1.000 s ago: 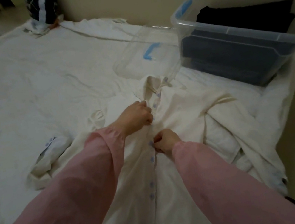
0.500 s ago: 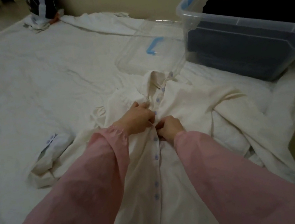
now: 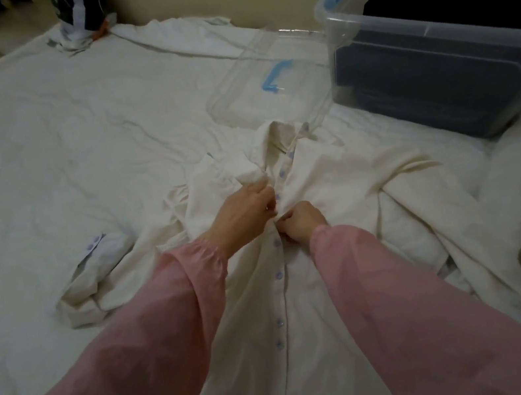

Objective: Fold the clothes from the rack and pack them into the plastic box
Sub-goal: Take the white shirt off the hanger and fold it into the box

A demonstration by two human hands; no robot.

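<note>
A cream button-up shirt (image 3: 335,177) with pale blue buttons lies face up on the white sheet (image 3: 35,150), collar pointing away from me. My left hand (image 3: 244,212) pinches the left edge of the button placket below the collar. My right hand (image 3: 301,219) pinches the right edge right beside it, fingers curled into the cloth. One sleeve with a blue-buttoned cuff (image 3: 98,250) lies bunched to the left. The clear plastic box (image 3: 433,38) stands at the back right with dark folded clothes inside.
The box's clear lid (image 3: 267,88) with a blue latch lies flat between the shirt's collar and the box. A dark-and-white patterned bundle (image 3: 82,5) sits at the far edge by the wall. Bare floor runs along the right.
Both hands have moved up the placket toward the collar, one button higher than before, and now sit close together.
</note>
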